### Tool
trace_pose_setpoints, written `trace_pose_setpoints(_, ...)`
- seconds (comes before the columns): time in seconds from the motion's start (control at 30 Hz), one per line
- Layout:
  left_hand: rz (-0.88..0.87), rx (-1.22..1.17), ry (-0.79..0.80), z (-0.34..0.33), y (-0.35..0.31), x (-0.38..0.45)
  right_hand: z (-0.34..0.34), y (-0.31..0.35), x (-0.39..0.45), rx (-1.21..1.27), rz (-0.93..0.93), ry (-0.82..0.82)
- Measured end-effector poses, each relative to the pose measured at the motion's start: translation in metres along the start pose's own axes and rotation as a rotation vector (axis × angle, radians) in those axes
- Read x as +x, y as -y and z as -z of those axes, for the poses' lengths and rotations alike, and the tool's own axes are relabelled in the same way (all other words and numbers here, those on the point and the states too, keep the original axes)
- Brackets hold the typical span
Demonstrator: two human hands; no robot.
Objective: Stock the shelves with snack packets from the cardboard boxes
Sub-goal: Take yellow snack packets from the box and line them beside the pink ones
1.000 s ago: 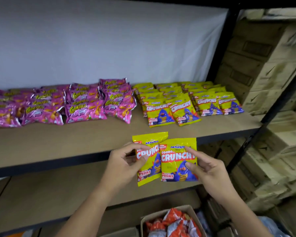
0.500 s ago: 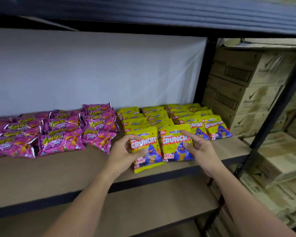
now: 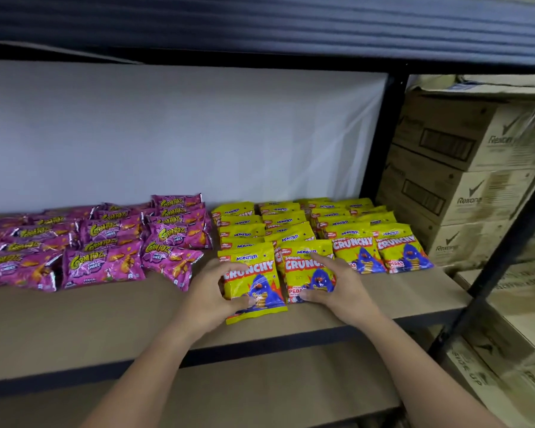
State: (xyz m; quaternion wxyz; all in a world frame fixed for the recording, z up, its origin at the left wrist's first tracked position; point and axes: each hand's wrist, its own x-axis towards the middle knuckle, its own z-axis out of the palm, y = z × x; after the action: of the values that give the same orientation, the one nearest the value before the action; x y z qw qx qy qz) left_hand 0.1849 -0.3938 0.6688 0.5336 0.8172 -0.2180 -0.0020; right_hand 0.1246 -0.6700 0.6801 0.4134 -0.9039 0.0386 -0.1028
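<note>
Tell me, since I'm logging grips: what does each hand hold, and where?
Left hand grips the left yellow Crunchy packet at its left edge; right hand grips the right yellow Crunchy packet at its right edge, both on the shelf.

Back panel (image 3: 183, 134): plain white sheet behind the shelf bay.
Upright post (image 3: 383, 134): black metal, at the bay's right edge.
Second post (image 3: 507, 242): black, leaning across the view, further right.

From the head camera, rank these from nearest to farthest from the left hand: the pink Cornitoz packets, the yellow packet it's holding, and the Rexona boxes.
1. Yellow packet, held in the left hand.
2. Pink Cornitoz packets, on the shelf to its left.
3. Rexona boxes, far right, beyond the black upright.
</note>
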Motion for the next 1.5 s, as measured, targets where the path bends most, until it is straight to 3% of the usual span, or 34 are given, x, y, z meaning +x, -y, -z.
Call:
trace_pose_setpoints(0.4,-0.021,0.055,-0.027,-0.005,0.005,-0.003,0.000,0.003,-0.003,0.033,0.053,0.112)
trace_pose_setpoints(0.8,0.009,0.290,-0.029,-0.004,-0.005,-0.021,-0.005,0.013,-0.018,-0.209,-0.024,0.021)
trace_pose_setpoints(0.87,-0.051,0.284,-0.056,0.001,-0.013,-0.031,-0.008,0.023,-0.028,-0.219,-0.036,-0.017)
trace_pose_setpoints(1.03,-0.248,0.135,-0.180,0.017,-0.015,-0.074,-0.048,0.050,-0.069,-0.028,0.161,-0.227)
trace_pose_setpoints(1.2,-0.327,0.082,-0.238,0.037,0.008,-0.144,-0.117,0.073,-0.125,0.111,0.306,-0.217)
trace_pose_setpoints(1.33,-0.174,0.014,-0.233,0.042,0.081,-0.194,-0.187,0.061,-0.165,0.200,0.246,-0.079)
trace_pose_setpoints(1.5,0.234,-0.086,-0.232,0.032,0.208,-0.269,-0.299,-0.001,-0.213,0.226,0.025,0.126)
